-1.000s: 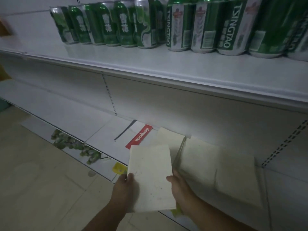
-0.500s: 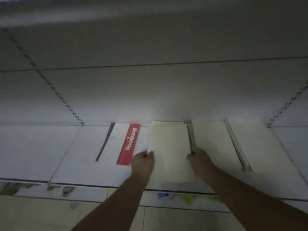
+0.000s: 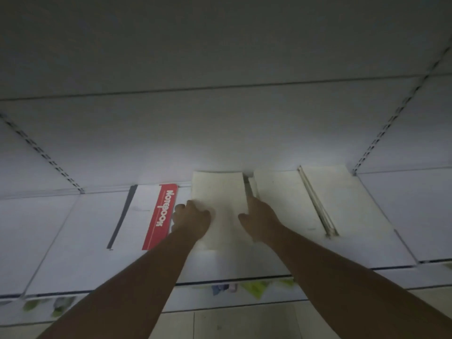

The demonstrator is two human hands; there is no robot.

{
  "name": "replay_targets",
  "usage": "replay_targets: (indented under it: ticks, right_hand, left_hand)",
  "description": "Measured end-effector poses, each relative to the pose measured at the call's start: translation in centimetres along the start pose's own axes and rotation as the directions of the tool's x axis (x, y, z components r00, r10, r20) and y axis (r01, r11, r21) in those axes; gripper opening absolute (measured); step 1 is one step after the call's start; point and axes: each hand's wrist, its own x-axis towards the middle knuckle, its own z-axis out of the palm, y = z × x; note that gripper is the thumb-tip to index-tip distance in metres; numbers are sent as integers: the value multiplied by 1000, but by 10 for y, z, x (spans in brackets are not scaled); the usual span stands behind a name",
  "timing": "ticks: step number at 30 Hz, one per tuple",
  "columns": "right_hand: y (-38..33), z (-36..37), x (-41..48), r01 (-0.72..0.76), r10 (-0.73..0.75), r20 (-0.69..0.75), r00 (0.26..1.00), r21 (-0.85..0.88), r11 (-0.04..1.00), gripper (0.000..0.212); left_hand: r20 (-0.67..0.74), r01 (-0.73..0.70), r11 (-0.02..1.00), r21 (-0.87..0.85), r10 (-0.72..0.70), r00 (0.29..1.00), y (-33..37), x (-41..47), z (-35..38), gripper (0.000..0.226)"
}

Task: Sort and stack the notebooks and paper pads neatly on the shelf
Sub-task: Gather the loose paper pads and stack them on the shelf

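The cream pad (image 3: 220,192) lies flat on the white shelf (image 3: 73,228), its far end against the back panel (image 3: 220,133). Both of the person's arms reach in to it from the shelf front.

The left hand (image 3: 193,218) sits knuckles up on the pad's left edge. Its fingers are bent down over that edge and grip it. The right hand (image 3: 259,216) is at the pad's right edge, with the forefinger stretched straight along that side and the thumb laid flat on the cover. Its other fingers are hidden.

Just left of the pad lies a white notebook (image 3: 144,211) with a red band (image 3: 160,216) along the side nearest the pad and a black stripe (image 3: 121,216) on its far side. The left hand overlaps the band's edge, so there is little room there.

Right of the pad, only a narrow gap away, lies a second pad (image 3: 281,199). The forefinger runs into that gap, where a dark sliver shows. Beyond the second pad is a third pad (image 3: 349,206), with a pale ridge (image 3: 315,204) between the two.

Slotted uprights climb the back panel, one well left of the pad (image 3: 44,155) and one well right of it (image 3: 391,123). In front of the pad, the shelf's front strip (image 3: 244,287) carries blurred coloured labels, and tiled floor (image 3: 244,324) shows below it. The light is dim and the edges are soft.
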Motion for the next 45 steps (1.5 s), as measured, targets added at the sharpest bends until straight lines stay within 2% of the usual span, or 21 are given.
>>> replay_targets:
  ticks: [3,5,7,8,11,14,18,21,27,32,37,42,45]
  right_hand:
    - [15,-43,-34,72,-59,59,997,-238,968,58]
    - [38,-71,-66,81,-49,86,995,-421,903,60]
    - [61,-99,-99,61,-35,59,998,-517,854,62]
    - [70,-115,-114,38,-26,31,999,-538,842,64]
    - [95,-168,-162,-41,9,-59,998,-563,825,67]
    - [125,-217,-210,-104,17,-158,987,-558,823,68]
    - [179,-275,-275,-180,40,-264,964,-529,829,69]
    - [229,-312,-320,-224,78,-287,955,-521,824,71]
    - [320,-367,-384,-259,94,-314,945,-538,802,71]
    - [363,-392,-402,-213,52,-326,944,-480,851,69]
    - [413,-426,-401,-197,34,-314,949,-504,841,65]
    - [476,-471,-365,-240,102,-284,953,-509,826,64]
    - [517,-489,-335,-233,122,-240,963,-513,826,79]
  left_hand:
    - [-3,-264,934,240,273,962,20,-24,-24,54]
    - [52,-480,769,422,508,860,41,-46,-37,59]
    - [123,-622,612,488,658,743,70,-67,-46,71]
    - [159,-659,561,501,689,707,86,-76,-49,71]
    - [295,-709,433,557,694,656,142,-111,-49,58]
    - [334,-759,343,553,744,579,197,-161,-31,59]
    - [362,-843,317,436,795,486,271,-245,7,58]
    - [367,-888,290,358,831,419,314,-306,42,57]
    - [396,-879,216,425,829,395,367,-390,111,59]
    - [399,-884,180,431,841,365,405,-427,151,58]
    - [415,-868,189,459,818,398,443,-431,200,57]
    - [403,-887,195,418,836,374,510,-407,256,56]
    - [378,-880,236,412,835,401,550,-381,297,59]
